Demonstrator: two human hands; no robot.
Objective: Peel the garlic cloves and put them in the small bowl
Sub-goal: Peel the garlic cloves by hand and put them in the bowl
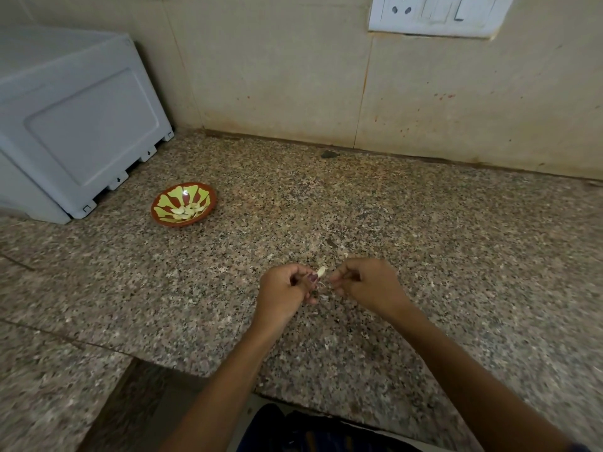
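Both forearms are bare, with no sleeves, watch or bangles showing. The left hand [287, 288] has dark nail polish on the thumbnail. The right hand [368, 285] wears no rings. Dark blue clothing [313, 432] shows at the bottom edge.

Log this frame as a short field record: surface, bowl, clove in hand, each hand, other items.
surface: speckled granite counter
bowl: small red-and-yellow bowl, far left, holds peeled cloves
clove: garlic clove between both hands, above the counter
left hand: pinches the clove
right hand: fingers curled at the skin; grip unclear
other: white appliance, wall socket, skin scraps
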